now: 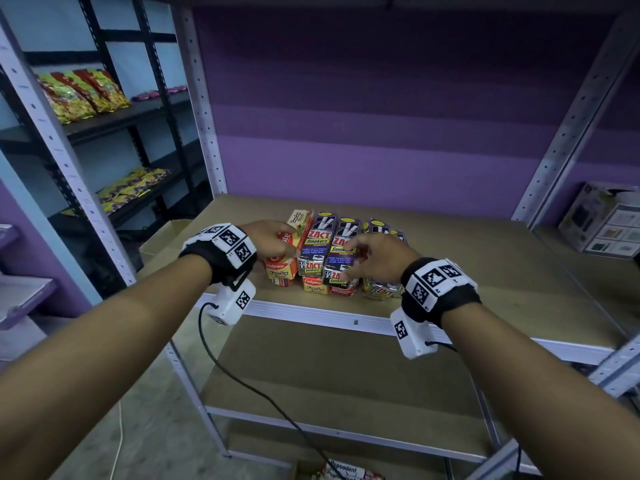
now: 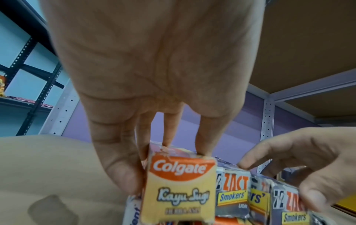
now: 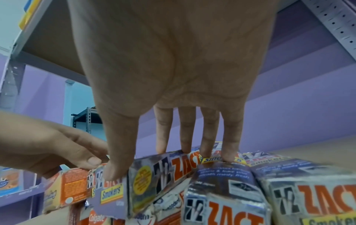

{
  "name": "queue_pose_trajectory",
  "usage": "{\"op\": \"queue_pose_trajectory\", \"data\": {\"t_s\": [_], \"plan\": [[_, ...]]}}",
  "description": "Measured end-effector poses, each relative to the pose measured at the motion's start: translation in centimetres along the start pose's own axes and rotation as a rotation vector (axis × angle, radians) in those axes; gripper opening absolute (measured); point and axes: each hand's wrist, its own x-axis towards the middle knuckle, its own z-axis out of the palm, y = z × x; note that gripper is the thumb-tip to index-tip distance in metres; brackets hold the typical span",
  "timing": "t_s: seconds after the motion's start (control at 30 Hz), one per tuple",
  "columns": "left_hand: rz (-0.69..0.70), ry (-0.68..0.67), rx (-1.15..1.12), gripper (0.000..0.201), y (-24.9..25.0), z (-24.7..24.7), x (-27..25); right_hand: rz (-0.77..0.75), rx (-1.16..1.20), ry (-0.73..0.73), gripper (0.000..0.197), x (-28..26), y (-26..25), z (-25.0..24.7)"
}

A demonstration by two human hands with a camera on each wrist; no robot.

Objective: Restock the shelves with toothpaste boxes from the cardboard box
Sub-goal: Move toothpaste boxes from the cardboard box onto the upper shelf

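Hands work a stack of toothpaste boxes (image 1: 329,258) at the front of a brown shelf (image 1: 467,271), the left hand (image 1: 273,240) pinching an orange Colgate box (image 2: 179,188) at the stack's left end, the right hand (image 1: 377,258) resting straight fingertips (image 3: 229,153) on a purple Zact box (image 3: 173,175), purple wall (image 1: 381,116) behind.

Colgate box (image 2: 178,188) under my fingers: cream-yellow face, orange band, white lettering. Zact boxes (image 1: 317,242): dark purple-silver, orange name, yellow "Smokers" strip. Shelf board (image 1: 485,271) plain brown. Back wall (image 1: 381,116) purple, banded lighter below.
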Motion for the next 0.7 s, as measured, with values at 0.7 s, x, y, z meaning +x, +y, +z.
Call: {"op": "queue_pose_trajectory", "data": {"t_s": [0.7], "plan": [[0.275, 0.262, 0.383, 0.048, 0.1, 2.1, -1.3, -0.11, -0.075, 0.075, 0.051, -2.0, 1.0, 0.3]]}}
